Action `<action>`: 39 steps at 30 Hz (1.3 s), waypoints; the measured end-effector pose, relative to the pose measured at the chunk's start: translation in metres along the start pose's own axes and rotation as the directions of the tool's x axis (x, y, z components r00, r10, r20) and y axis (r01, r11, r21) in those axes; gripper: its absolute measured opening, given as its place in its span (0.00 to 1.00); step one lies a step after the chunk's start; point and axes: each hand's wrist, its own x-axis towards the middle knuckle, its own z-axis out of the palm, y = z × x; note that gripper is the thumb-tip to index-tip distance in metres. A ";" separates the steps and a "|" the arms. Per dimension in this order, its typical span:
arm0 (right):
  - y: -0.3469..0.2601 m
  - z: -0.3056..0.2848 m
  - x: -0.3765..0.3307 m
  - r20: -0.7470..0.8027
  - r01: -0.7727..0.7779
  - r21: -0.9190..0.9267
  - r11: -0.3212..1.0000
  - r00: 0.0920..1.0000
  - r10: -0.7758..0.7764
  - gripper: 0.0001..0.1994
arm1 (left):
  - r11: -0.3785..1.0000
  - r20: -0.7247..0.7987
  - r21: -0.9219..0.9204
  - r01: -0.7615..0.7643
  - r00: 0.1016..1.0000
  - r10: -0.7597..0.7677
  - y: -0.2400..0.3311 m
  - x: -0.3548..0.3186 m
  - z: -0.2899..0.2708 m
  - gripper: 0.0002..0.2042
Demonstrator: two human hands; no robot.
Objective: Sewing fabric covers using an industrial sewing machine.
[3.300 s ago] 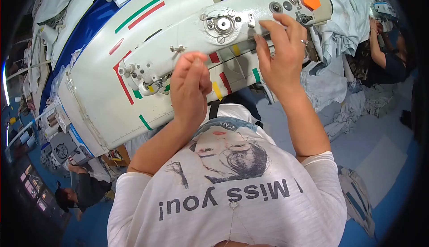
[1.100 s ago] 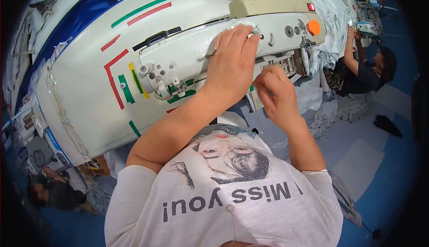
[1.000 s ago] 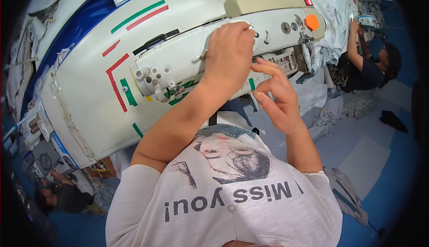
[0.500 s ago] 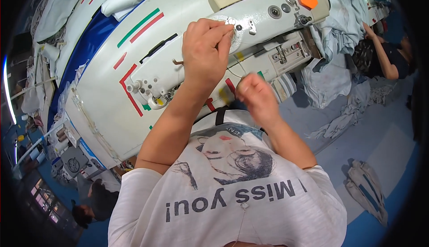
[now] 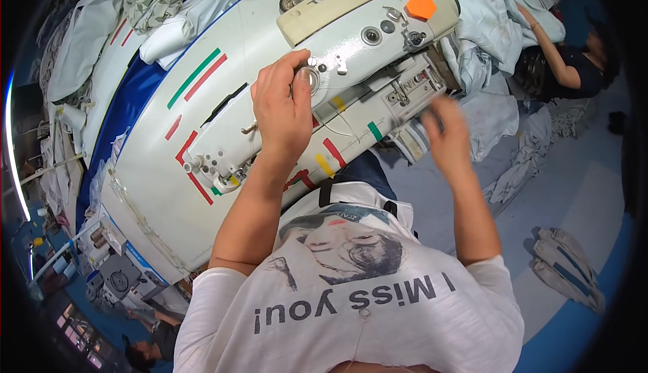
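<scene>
A white sewing machine (image 5: pixel 351 69) stretches across the table, with a beige cover along its back. My left hand (image 5: pixel 280 103) rests on its arm, beside a round metal disc (image 5: pixel 310 78). The thumb lies at the disc, apart from the index fingertip. A thin thread or wire (image 5: pixel 337 130) curves below the disc along the machine's front. My right hand (image 5: pixel 449 137) is off the machine's front right side, close to the metal bobbin-winder-like mechanism (image 5: pixel 408 93). Motion blurs its fingers, and anything between them cannot be made out.
An orange hexagonal piece (image 5: pixel 420 6) sits on the machine's right end. Coloured tape strips (image 5: pixel 196 79) mark the white tabletop. Pale fabric (image 5: pixel 482 49) is heaped at the right, where another person (image 5: pixel 567 62) works. A folded grey-white cloth bundle (image 5: pixel 567 268) lies on the floor.
My right hand has swung right, away from the machine's middle. My left hand's thumb and index finger have come apart at the disc. The whole view has shifted slightly.
</scene>
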 end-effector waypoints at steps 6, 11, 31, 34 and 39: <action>-0.081 -0.020 0.185 0.172 -0.267 0.569 0.778 0.964 0.205 0.17 | 0.993 -0.035 -0.111 0.039 0.998 -0.043 -0.004 0.001 0.006 0.12; -0.081 -0.025 0.253 0.578 -0.515 0.802 0.302 0.797 -0.174 0.16 | 0.962 -0.049 -0.260 0.078 0.994 -0.094 -0.008 0.000 0.007 0.14; -0.053 -0.048 0.160 -0.334 0.263 0.438 0.860 0.935 -0.116 0.31 | 0.958 -0.040 0.095 -0.269 0.961 0.274 0.005 -0.034 -0.003 0.20; -0.044 -0.022 0.083 -0.531 0.280 0.394 0.875 0.847 -0.032 0.16 | 0.924 0.102 -0.118 -0.364 0.921 0.376 0.006 -0.099 -0.011 0.20; -0.034 0.066 -0.064 0.583 -0.377 0.381 0.844 0.807 0.097 0.12 | 0.961 0.455 0.124 0.246 0.847 -0.275 -0.066 -0.199 -0.029 0.21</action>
